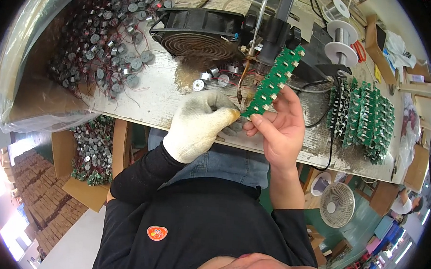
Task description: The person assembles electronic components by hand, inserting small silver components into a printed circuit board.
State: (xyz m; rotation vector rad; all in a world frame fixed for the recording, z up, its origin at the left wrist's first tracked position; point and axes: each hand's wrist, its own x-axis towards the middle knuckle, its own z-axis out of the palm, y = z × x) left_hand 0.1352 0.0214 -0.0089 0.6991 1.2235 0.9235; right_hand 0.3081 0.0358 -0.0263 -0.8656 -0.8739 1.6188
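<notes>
A long green circuit board strip (pixel 273 84) with a row of small pale parts slants up and away over the table edge. My bare right hand (pixel 283 124) grips its near end between thumb and fingers. My left hand (pixel 196 123), in a white glove with a brown-stained fingertip, is closed in a pinch beside that same end; whatever lies in the pinch is hidden. Just above the glove's fingertips hangs the dark tip of a soldering iron (pixel 240 91), fixed to a stand (pixel 273 39). Several small round motors (pixel 214 76) lie behind my left hand.
A heap of small motors with red wires (pixel 107 44) covers the table's left. A black fan (pixel 197 32) stands at the back. Solder wire spools (pixel 341 36) rise back right, with stacked green circuit boards (pixel 367 116) below. A box of motors (pixel 93 149) sits lower left.
</notes>
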